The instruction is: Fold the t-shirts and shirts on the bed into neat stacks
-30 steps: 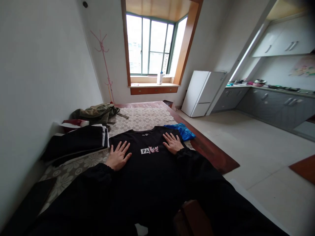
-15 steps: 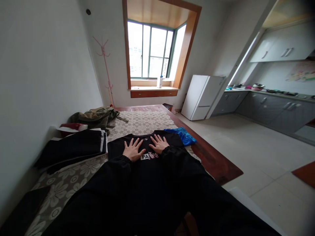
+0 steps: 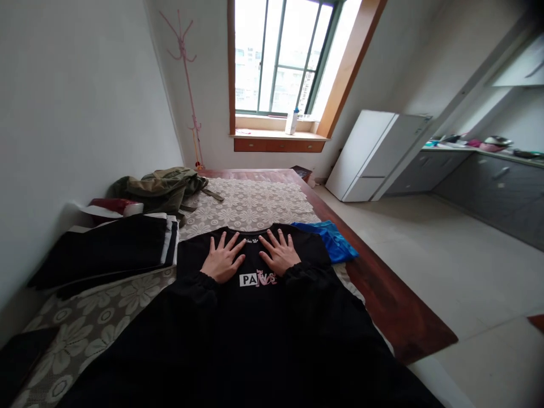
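Observation:
A black T-shirt point(image 3: 250, 258) lies spread flat, its neckline away from me, with white "PA" lettering and a pink figure on the chest. My left hand point(image 3: 221, 260) rests palm down on the shirt left of the print, fingers spread. On the other side of the print, my right hand point(image 3: 280, 254) also lies flat with its fingers apart. Both hands touch the cloth just below the collar. The lower part of the shirt merges with my black sleeves and cannot be told apart.
A lace-patterned cloth point(image 3: 255, 198) covers a reddish-brown table point(image 3: 408, 317). Folded black-and-white clothing point(image 3: 106, 246) and an olive backpack point(image 3: 157, 187) lie on the left by the wall. Folded blue fabric point(image 3: 338, 243) sits under the shirt's right side. A white fridge point(image 3: 374, 153) stands beyond.
The camera view has tilted down and shifted left. Both hands have slid slightly apart on the shirt, uncovering more of the collar and print. They stay flat.

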`<move>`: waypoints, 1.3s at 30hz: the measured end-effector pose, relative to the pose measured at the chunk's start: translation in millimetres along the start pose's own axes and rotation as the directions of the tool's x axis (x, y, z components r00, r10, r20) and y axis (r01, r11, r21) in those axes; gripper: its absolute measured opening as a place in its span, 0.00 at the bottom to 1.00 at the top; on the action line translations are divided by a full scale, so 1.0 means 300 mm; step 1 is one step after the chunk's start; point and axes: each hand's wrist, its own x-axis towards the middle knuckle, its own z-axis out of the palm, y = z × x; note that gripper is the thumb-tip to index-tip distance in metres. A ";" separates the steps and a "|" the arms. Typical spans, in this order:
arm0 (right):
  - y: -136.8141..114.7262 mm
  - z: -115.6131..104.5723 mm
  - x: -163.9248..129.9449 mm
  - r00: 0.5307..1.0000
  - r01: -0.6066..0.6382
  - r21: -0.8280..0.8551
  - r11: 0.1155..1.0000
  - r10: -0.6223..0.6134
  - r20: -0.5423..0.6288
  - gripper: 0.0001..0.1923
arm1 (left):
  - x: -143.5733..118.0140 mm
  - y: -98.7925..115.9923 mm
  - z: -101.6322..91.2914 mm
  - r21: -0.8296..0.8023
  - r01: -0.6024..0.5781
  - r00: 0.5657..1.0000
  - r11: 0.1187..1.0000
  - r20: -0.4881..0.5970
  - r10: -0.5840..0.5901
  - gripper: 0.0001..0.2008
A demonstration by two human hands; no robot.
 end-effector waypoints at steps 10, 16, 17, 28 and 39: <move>-0.054 0.024 -0.009 0.992 0.123 0.014 0.992 -0.122 -0.009 0.32 | -0.007 0.014 -0.001 -0.070 -0.126 0.991 0.990 -0.050 0.123 0.28; -0.047 0.023 0.001 0.998 0.056 -0.028 0.998 -0.056 -0.014 0.34 | 0.006 0.004 0.025 -0.104 -0.100 0.994 0.990 -0.062 0.094 0.31; -0.050 0.021 0.003 0.998 0.057 -0.034 0.998 -0.057 -0.003 0.34 | 0.009 -0.003 0.027 -0.104 -0.082 0.995 0.991 -0.060 0.076 0.32; -0.080 -0.017 0.010 0.999 0.048 -0.041 0.998 -0.048 0.015 0.32 | 0.029 -0.030 0.023 0.011 0.179 0.980 0.984 -0.091 -0.177 0.33; -0.422 -0.003 -0.346 0.986 -0.155 0.028 0.987 0.157 -0.056 0.32 | -0.008 -0.009 0.008 -0.025 0.076 0.996 0.997 -0.045 -0.077 0.32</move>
